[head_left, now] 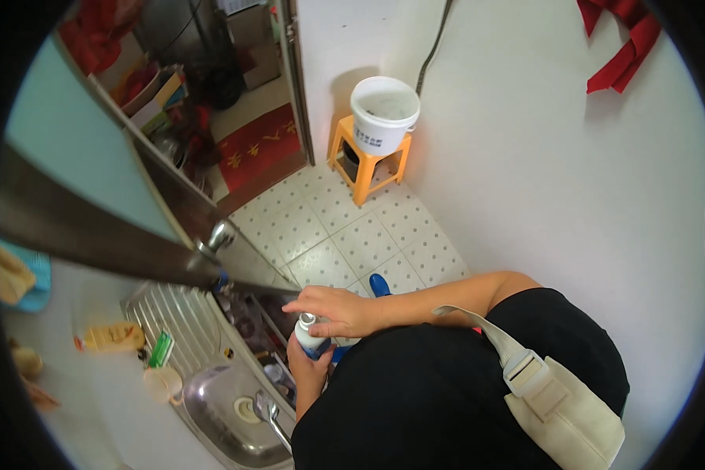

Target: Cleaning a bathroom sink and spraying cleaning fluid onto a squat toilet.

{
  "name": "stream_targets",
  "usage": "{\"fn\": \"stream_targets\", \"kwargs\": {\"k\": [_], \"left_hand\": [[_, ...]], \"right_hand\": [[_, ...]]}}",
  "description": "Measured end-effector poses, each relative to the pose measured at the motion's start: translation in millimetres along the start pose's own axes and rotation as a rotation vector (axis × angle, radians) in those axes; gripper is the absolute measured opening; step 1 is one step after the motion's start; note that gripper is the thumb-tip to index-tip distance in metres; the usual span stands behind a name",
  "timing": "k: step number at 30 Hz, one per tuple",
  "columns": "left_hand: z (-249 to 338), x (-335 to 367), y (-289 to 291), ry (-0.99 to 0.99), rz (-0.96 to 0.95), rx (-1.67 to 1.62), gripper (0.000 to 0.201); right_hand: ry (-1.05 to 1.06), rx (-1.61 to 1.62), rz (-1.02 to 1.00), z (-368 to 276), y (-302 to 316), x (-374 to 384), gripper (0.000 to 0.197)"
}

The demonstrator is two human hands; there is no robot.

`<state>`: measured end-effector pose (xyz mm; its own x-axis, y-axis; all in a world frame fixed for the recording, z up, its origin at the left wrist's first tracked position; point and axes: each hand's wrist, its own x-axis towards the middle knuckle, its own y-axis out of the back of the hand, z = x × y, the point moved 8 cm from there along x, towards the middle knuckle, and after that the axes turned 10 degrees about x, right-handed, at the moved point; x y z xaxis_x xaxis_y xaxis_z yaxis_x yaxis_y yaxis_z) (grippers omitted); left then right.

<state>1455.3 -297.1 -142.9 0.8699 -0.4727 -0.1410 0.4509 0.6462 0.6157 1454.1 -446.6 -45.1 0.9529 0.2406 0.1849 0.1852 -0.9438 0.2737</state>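
So the bottle (309, 338), white with a blue label, is up in front of the torso, off any surface, just past the sink's edge. My left hand (309, 366) is wrapped round its lower body and looks to have a proper grasp. My right hand (343, 311) is over the top, thumb by the neck and a finger stretched past it. From up here I can't tell if that one's really gripping or just resting.

Handling-wise, I'd guess plastic: fairly light, smooth, a bit of give if I squeeze. Can't see how full it is, so weight's a guess. Wet skin would make it slippery, imo. Breakage worries me less than it slipping. I'd hold the lower body firmly and keep the other hand's fingertips for the narrow neck.

Further out, the sink (202, 395) is on the left with its tap (268, 407), and a cup (162, 385) sits beside it. The ribbed drainboard (192, 317) is behind. Well ahead, a white bucket (374, 139) stands on a yellow stool (362, 186).
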Motion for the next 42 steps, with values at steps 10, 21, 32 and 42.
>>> {"fn": "stream_targets", "kwargs": {"k": [10, 21, 32, 42], "left_hand": [[99.5, 104.9, -88.7, -0.252, -0.13, 0.174, 0.074], [149.4, 223.0, -99.0, -0.313, -0.254, 0.31, 0.07], [161.5, 369.3, -91.2, -0.266, -0.353, 0.181, 0.066], [182.7, 473.3, -96.6, -0.243, -0.356, 0.215, 0.066]], "right_hand": [[0.185, -0.401, -0.021, 13.1, 153.8, -38.8, 0.05], [0.042, -0.166, -0.081, 63.4, 273.1, 7.6, 0.024], [0.239, -0.323, -0.194, 87.3, 354.2, 103.7, 0.021], [-0.127, -0.188, -0.051, 142.7, 446.8, 167.5, 0.026]]}}
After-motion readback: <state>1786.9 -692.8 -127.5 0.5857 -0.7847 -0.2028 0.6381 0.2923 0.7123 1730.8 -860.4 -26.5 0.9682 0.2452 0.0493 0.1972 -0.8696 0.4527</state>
